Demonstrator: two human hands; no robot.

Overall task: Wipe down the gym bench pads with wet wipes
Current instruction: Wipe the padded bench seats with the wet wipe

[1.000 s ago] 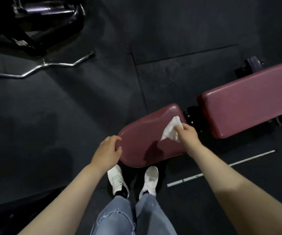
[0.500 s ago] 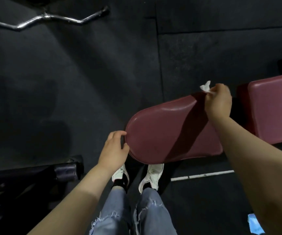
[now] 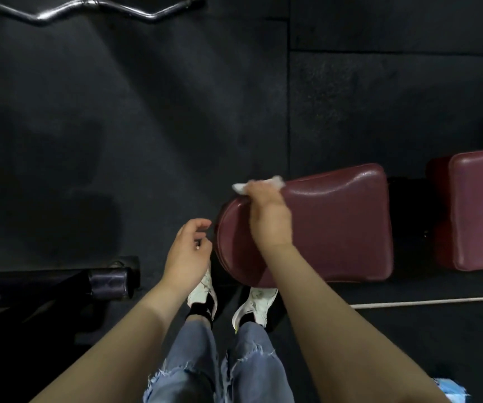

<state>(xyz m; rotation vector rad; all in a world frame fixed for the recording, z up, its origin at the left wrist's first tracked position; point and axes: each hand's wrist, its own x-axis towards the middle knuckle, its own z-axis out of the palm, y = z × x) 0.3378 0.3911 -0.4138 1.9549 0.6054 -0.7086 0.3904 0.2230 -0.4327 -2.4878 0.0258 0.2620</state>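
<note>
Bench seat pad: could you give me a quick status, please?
Right hand grips wet wipe on seat pad far edge. Left hand loose, off the pad. Back pad untouched now. Nothing blocking.

The right hand (image 3: pixel 269 219) holds a white wipe (image 3: pixel 259 184) at the far edge of the red seat pad (image 3: pixel 336 225). The left hand (image 3: pixel 188 254) hangs beside the pad, fingers loosely curled. A bent bar (image 3: pixel 89 10) lies on the floor (image 3: pixel 118 126).

**Dim gym, soft focus**

Light is low around me; the black floor (image 3: pixel 147 126) swallows detail. A faint sheen glints off the maroon pad (image 3: pixel 336 222) and the curl bar (image 3: pixel 89 10). My arms blur and bulge toward the lower edges.
</note>
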